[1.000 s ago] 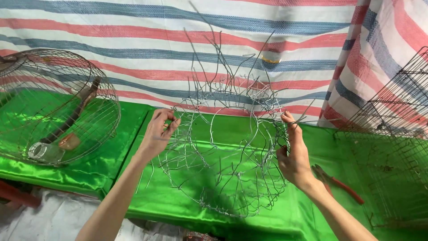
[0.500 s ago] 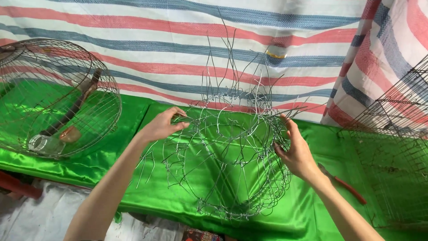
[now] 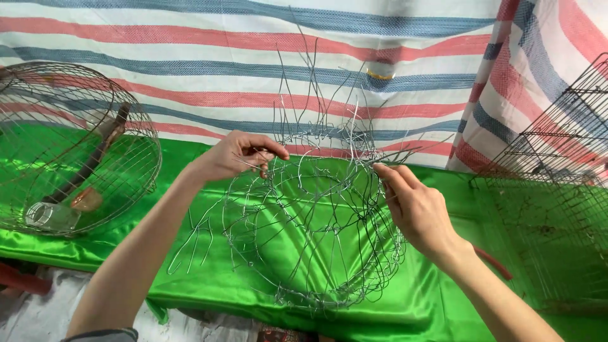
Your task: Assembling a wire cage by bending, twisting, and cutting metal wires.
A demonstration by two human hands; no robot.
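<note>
A half-woven basket frame of thin silver wire [image 3: 316, 234] stands on the green satin cloth [image 3: 266, 316], with loose wire ends sticking upward. My left hand [image 3: 235, 155] pinches wires at the frame's upper left rim. On the upper right rim, my right hand [image 3: 415, 209] grips wires with fingers curled around them. Both forearms reach in from the bottom edge.
A finished round wire cage [image 3: 76, 145] lies at the left, holding a clear jar [image 3: 47, 216] and a wooden stick. A square wire mesh cage [image 3: 557, 190] stands at the right. A red-handled tool [image 3: 497, 263] lies behind my right wrist. A striped tarp [image 3: 253, 57] hangs behind.
Both hands have shifted along the rim, and the wire frame has turned and tilted slightly between them. The left hand now closes tighter on the wires.
</note>
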